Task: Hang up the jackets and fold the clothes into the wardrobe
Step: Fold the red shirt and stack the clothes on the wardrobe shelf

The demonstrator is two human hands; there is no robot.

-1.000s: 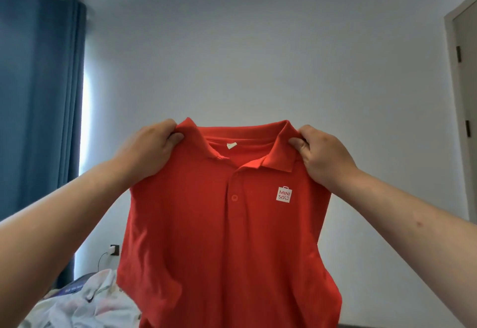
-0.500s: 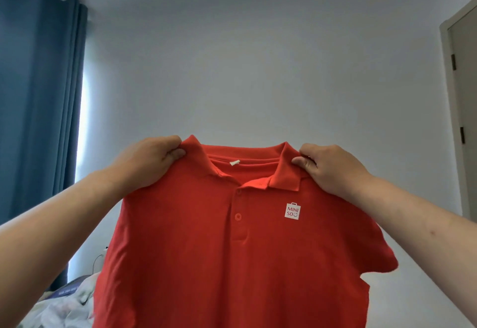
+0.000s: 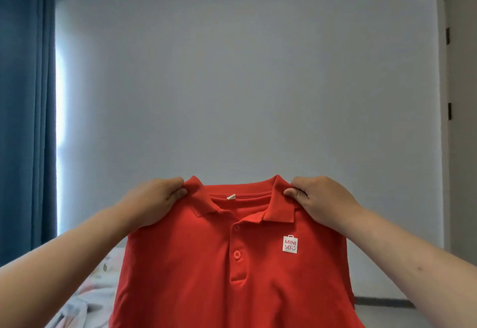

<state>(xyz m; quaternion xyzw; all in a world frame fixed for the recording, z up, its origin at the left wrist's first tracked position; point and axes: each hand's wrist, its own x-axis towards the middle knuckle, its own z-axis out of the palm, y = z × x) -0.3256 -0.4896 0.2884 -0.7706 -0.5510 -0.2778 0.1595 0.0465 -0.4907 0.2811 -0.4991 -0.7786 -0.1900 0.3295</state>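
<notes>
The left hand (image 3: 152, 201) pinches the red polo shirt (image 3: 196, 281) at the shoulder seam just beside the collar (image 3: 280, 209), with the thumb on the front of the cloth and the curled fingers behind it. The right hand (image 3: 322, 201) grips the opposite shoulder in the same way, thumb pressed to the front next to the other collar point. Between the two hands the shirt is stretched out flat and held up in the air at arm's length, its front toward the camera, and it hangs straight down past the bottom edge of the view.

The collar stands open, and a small white tag (image 3: 231, 197) shows inside the neck. Two red buttons (image 3: 237, 254) sit on the placket below it. A white logo patch (image 3: 290, 244) is sewn on the chest toward the right hand's side. The sleeves cannot be made out clearly.

Both bare forearms reach in from the lower corners. Behind the shirt is a plain pale wall (image 3: 245, 82). A blue curtain (image 3: 25, 108) hangs at the left with a bright strip of daylight along its edge. A door (image 3: 462, 121) with dark hinges stands at the right. Light patterned bedding (image 3: 87, 296) lies crumpled at the lower left, partly hidden by the shirt.
</notes>
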